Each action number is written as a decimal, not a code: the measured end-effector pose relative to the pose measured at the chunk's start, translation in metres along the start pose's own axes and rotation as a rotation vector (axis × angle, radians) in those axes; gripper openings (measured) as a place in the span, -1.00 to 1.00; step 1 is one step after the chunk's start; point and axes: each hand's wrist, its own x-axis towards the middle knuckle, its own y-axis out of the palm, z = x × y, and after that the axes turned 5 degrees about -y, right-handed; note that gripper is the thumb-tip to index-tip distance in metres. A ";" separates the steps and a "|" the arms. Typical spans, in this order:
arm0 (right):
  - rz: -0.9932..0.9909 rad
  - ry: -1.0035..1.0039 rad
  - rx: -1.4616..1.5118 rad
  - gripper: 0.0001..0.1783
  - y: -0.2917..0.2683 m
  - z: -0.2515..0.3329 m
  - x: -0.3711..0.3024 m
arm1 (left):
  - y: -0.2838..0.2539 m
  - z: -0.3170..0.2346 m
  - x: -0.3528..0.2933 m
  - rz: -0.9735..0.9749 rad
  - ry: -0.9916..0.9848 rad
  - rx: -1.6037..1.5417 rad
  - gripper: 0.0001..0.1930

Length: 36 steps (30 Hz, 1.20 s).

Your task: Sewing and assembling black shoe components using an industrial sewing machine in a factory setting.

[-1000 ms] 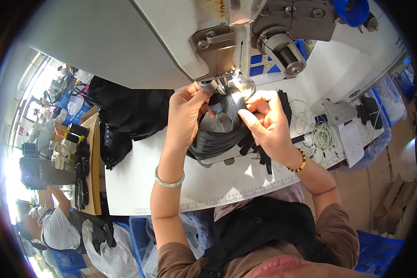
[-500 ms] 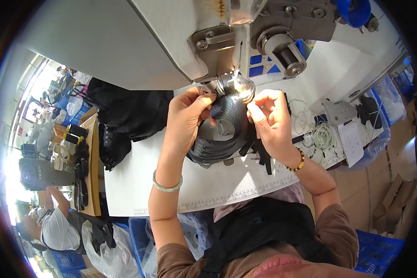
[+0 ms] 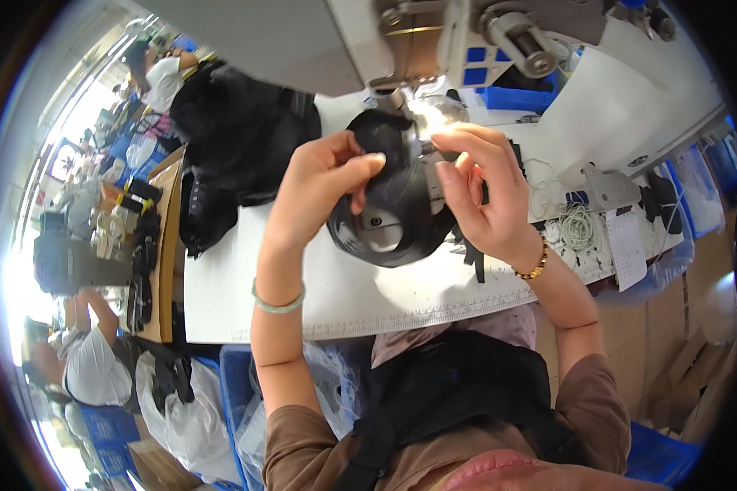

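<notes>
A black curved fabric piece point(image 3: 418, 221), which looks like a shoe upper, lies in a ring shape under the head of a sewing machine point(image 3: 413, 49). My left hand point(image 3: 323, 176) pinches its left edge between thumb and fingers. On the other side, my right hand point(image 3: 487, 184) has its thumb and forefinger apart, close to the piece's right edge and the lit needle area. No object shows between those right fingers. Glare and motion blur hide the needle and the stitching spot.
A heap of black pieces point(image 3: 246, 131) lies left on the white table point(image 3: 254, 286). A coil of pale cord point(image 3: 577, 229) and a paper sheet point(image 3: 626, 250) are at right. A blue bin point(image 3: 520, 96) stands behind. Another person point(image 3: 98, 360) sits at far left.
The black piece has turned and tipped, its smoother dark side now showing near my left hand. My right thumb and forefinger have moved apart. The whole view has shifted slightly.
</notes>
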 end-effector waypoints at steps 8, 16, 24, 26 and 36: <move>0.838 0.413 0.557 -0.78 0.045 0.039 0.034 | -0.019 0.006 -0.104 -0.440 0.272 0.407 -0.73; 0.809 0.599 0.679 -0.71 0.062 0.040 0.031 | 0.044 0.066 -0.159 -0.614 0.049 -0.192 -0.78; 0.656 0.240 0.311 -0.71 0.057 0.056 0.026 | 0.059 0.097 -0.101 -0.623 0.399 -0.738 -0.80; 0.574 0.074 0.237 -0.75 0.058 0.050 0.014 | 0.062 0.096 -0.096 -0.633 0.471 -0.648 -0.84; 0.511 -0.719 -0.056 -0.54 0.039 0.056 -0.011 | 0.058 0.115 -0.099 -0.744 0.579 -0.570 -0.89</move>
